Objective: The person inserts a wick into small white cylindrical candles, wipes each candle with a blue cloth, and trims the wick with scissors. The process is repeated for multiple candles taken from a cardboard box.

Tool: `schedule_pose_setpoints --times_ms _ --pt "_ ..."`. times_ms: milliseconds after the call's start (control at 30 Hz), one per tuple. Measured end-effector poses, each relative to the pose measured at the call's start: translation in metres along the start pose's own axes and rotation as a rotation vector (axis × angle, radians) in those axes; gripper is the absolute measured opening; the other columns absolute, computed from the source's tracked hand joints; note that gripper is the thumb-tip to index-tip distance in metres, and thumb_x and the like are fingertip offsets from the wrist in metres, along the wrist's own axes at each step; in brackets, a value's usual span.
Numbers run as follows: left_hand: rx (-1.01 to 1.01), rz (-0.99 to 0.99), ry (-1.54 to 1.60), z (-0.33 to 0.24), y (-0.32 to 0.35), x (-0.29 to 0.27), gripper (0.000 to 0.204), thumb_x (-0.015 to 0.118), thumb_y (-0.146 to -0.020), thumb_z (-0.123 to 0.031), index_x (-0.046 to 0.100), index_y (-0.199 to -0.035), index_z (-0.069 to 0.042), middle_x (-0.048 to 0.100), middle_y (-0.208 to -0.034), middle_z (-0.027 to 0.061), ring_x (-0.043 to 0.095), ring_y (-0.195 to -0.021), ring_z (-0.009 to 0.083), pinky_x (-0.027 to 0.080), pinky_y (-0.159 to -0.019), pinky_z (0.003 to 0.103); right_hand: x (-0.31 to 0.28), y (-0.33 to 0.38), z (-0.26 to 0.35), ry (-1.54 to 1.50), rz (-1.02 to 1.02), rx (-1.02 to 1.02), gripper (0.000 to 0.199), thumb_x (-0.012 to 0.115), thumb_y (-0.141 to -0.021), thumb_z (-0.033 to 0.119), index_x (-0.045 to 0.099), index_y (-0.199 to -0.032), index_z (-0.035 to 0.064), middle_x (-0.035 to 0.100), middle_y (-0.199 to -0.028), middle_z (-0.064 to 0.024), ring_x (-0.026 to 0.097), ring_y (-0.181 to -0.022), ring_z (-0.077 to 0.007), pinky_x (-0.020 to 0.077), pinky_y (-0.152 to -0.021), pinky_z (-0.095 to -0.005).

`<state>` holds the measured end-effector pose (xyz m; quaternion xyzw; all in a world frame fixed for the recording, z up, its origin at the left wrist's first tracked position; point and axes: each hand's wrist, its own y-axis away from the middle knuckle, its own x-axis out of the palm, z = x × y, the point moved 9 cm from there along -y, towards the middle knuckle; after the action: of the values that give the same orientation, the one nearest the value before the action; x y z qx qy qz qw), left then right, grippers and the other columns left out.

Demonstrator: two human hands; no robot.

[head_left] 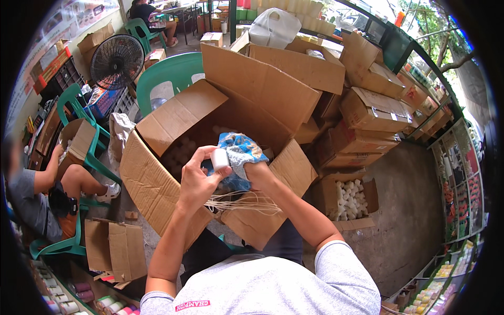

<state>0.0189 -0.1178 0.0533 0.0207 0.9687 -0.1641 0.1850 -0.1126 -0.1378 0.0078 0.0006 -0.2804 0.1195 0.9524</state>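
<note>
Between the thumb and fingers of my left hand point(197, 181) is a small white cylinder point(219, 158), held upright. My right hand point(260, 176) grips a blue patterned cloth point(241, 147) with a pale fuzzy side, bunched right beside the cylinder. Both hands are over a large open cardboard box point(163, 186) with its flaps spread out. Inside it, partly in shadow, lie several more white pieces point(181, 149). Thin pale strings point(247, 203) hang across the near flap, below my hands.
To the right on the floor, a smaller box point(328, 191) holds white pieces. Stacked cartons point(362, 131) rise behind it. A green chair point(173, 73) and a black fan point(117, 60) stand beyond my box. At left sits another person point(42, 184), near an open carton point(118, 247).
</note>
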Motion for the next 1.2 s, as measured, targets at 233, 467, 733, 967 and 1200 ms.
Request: schedule_pose_setpoints --times_ms 233,467,733,967,1200 --pt "0.159 -0.094 -0.376 -0.015 -0.006 -0.012 0.051 0.085 -0.063 -0.009 0.065 -0.109 -0.003 0.064 -0.098 0.0092 0.063 -0.082 0.0157 0.05 -0.066 0.025 -0.024 -0.003 -0.025 0.205 -0.077 0.544 0.024 0.058 -0.094 0.031 0.061 -0.104 0.01 0.063 -0.096 -0.003 0.06 -0.086 -0.0117 0.0493 -0.075 -0.0269" --pt "0.094 0.031 -0.191 -0.004 -0.003 -0.003 0.059 0.085 -0.067 -0.022 0.066 -0.122 -0.006 0.064 -0.101 0.0104 0.064 -0.086 0.0204 0.052 -0.072 0.033 0.013 -0.008 0.003 0.92 -0.016 0.449 0.037 0.057 -0.092 0.045 0.059 -0.107 0.012 0.061 -0.097 -0.0031 0.052 -0.09 -0.0174 0.0465 -0.082 -0.0366" --pt "0.022 0.188 0.003 0.001 0.002 0.018 0.041 0.077 -0.083 -0.015 0.066 -0.122 -0.013 0.061 -0.103 0.0077 0.058 -0.085 0.0117 0.049 -0.063 0.024 -0.028 -0.008 -0.032 0.223 -0.126 0.344 0.021 0.055 -0.094 0.032 0.063 -0.092 0.0132 0.062 -0.094 -0.0003 0.059 -0.086 -0.0108 0.047 -0.072 -0.0289" --pt "-0.074 0.246 0.392 0.02 0.004 0.016 0.037 0.074 -0.088 -0.02 0.056 -0.117 -0.005 0.063 -0.106 0.007 0.058 -0.094 0.0114 0.052 -0.073 0.023 -0.019 -0.007 -0.015 -0.011 0.01 0.218 0.014 0.064 -0.089 0.02 0.064 -0.097 0.0083 0.063 -0.093 -0.0027 0.062 -0.088 -0.013 0.0527 -0.073 -0.0288" --pt "-0.404 0.325 0.55 0.052 0.002 0.028 0.048 0.065 -0.093 -0.042 0.054 -0.117 -0.001 0.065 -0.1 0.0065 0.059 -0.087 0.0086 0.047 -0.081 0.022 0.01 -0.01 0.0 0.277 0.034 0.092 0.012 0.071 -0.083 0.014 0.063 -0.087 0.006 0.061 -0.077 -0.0007 0.057 -0.07 -0.0093 0.046 -0.057 -0.0262"
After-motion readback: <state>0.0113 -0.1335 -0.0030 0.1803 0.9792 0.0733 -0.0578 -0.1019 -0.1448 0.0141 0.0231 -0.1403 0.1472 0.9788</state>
